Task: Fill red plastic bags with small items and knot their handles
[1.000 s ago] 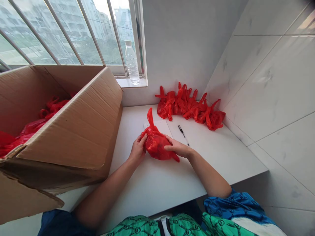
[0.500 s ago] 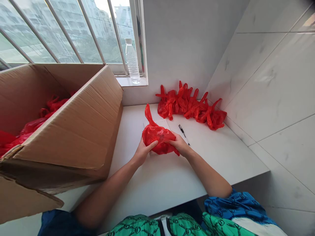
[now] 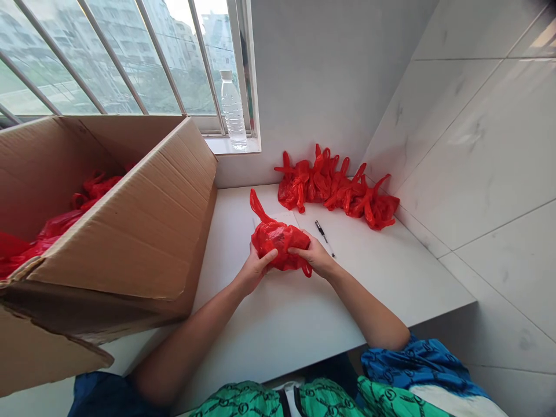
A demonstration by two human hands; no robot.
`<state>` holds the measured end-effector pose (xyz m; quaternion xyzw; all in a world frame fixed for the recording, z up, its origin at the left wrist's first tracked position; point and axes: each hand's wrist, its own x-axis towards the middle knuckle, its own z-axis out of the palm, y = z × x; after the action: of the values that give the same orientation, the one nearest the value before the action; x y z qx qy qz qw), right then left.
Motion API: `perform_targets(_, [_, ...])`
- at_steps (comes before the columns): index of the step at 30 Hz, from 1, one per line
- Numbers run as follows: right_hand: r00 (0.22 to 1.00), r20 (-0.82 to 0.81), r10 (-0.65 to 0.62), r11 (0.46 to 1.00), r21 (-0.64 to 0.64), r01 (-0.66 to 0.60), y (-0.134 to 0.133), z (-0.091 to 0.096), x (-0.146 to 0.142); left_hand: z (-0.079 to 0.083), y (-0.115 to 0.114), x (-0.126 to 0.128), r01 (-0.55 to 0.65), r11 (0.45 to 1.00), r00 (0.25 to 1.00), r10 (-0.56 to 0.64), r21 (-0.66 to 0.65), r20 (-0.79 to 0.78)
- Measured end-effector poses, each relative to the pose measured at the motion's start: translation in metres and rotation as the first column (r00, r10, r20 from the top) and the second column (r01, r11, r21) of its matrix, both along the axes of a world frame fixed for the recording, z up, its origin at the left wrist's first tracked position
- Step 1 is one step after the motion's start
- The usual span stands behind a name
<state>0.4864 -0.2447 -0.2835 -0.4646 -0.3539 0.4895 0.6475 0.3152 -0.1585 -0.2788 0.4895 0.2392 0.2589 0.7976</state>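
You're handling a rounded red plastic bag [image 3: 280, 238] (contents unclear), left hand [image 3: 255, 269] and right hand [image 3: 318, 256] gripping; next move probably needs both.

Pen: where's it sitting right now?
In the head view, the pen lies right of centre on the white table, just beside the right hand and nearer the person than the red bags by the wall.

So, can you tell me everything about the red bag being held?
The red bag is a shiny, crinkly bundle that looks like thin plastic. One long strap sticks up at its far left; a shorter end hangs at the near right. A darker patch shows, but what's inside can't be made out. The left hand's grip and right hand's grip hold its sides over the white table.
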Motion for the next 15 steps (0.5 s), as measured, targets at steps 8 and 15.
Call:
perform_targets(8, [0.993, -0.033, 0.111, 0.994, 0.007, -0.111, -0.008, 0.017, 0.000, -0.001, 0.005, 0.000, -0.005, 1.000, 1.000, 0.005, 0.003, -0.024])
perform_targets(15, [0.987, 0.158, -0.007, 0.998, 0.067, -0.004, -0.007, 0.011, 0.003, -0.009, 0.009, 0.000, -0.084, 0.993, 0.996, 0.082, 0.086, 0.033])
